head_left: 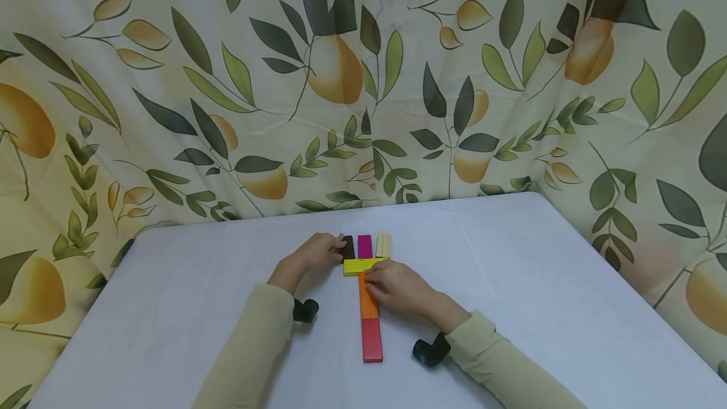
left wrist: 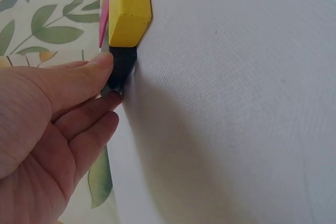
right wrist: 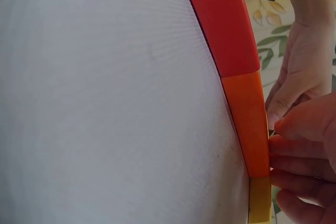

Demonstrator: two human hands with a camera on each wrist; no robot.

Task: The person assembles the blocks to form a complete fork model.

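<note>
A black block (head_left: 348, 248) lies against the back of a crosswise yellow block (head_left: 353, 267), at its left end. My left hand (head_left: 319, 251) pinches the black block; in the left wrist view the thumb (left wrist: 102, 65) rests on it and fingertips meet its outer end. From the yellow block's middle an orange block (head_left: 369, 302) runs toward me, followed end to end by a red block (head_left: 372, 341). With fairly straight fingers, my right hand (head_left: 400, 288) touches the orange block near where it meets the yellow one, covering part of both.
Behind the yellow block stand a magenta block (head_left: 365, 245) and a cream block (head_left: 384, 245), side by side with small gaps. A white cloth (head_left: 511, 270) covers the table. A leaf-and-fruit patterned curtain (head_left: 272, 118) hangs along its far edge and sides.
</note>
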